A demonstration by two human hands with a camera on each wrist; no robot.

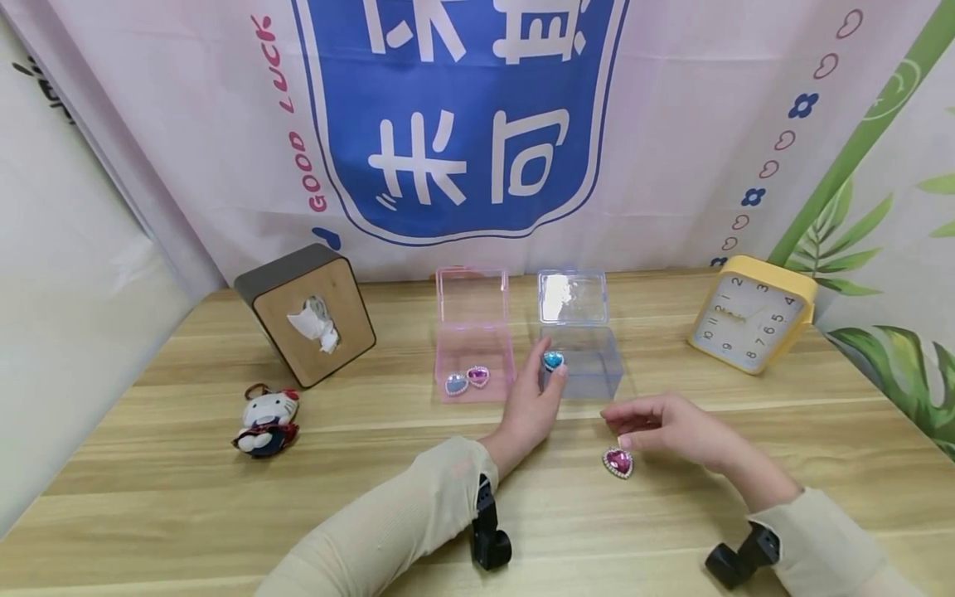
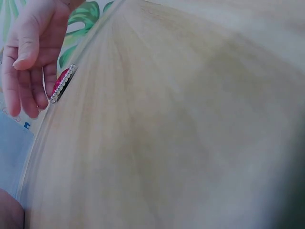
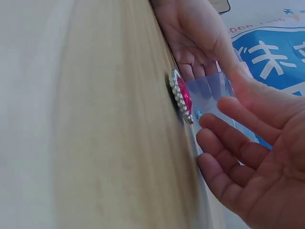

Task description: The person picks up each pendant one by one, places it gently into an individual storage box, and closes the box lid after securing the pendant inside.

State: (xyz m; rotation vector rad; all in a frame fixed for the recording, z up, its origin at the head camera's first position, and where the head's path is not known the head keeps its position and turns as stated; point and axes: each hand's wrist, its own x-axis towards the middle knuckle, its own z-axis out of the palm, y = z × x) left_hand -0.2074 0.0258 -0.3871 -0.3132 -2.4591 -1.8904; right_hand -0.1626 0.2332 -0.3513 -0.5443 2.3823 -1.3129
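Observation:
My left hand (image 1: 528, 408) is at the near left corner of a clear bluish box (image 1: 597, 361) with its lid up. Beside its thumb and fingertips shows a blue gem (image 1: 553, 360); a small blue spot also shows through the box in the right wrist view. Relaxed fingers of my right hand (image 1: 675, 427) hover by a pink heart-shaped gem (image 1: 618, 462) with a beaded silver rim on the table. A small gap separates this gem (image 3: 184, 97) from the fingers (image 3: 224, 138) in the right wrist view.
Left of the bluish box stands an open pink box (image 1: 451, 352) holding a pale blue gem (image 1: 457, 383) and a pink gem (image 1: 478, 376). A tissue box (image 1: 351, 319) and a plush keychain (image 1: 267, 421) are at the left. A yellow clock (image 1: 753, 315) stands at the right.

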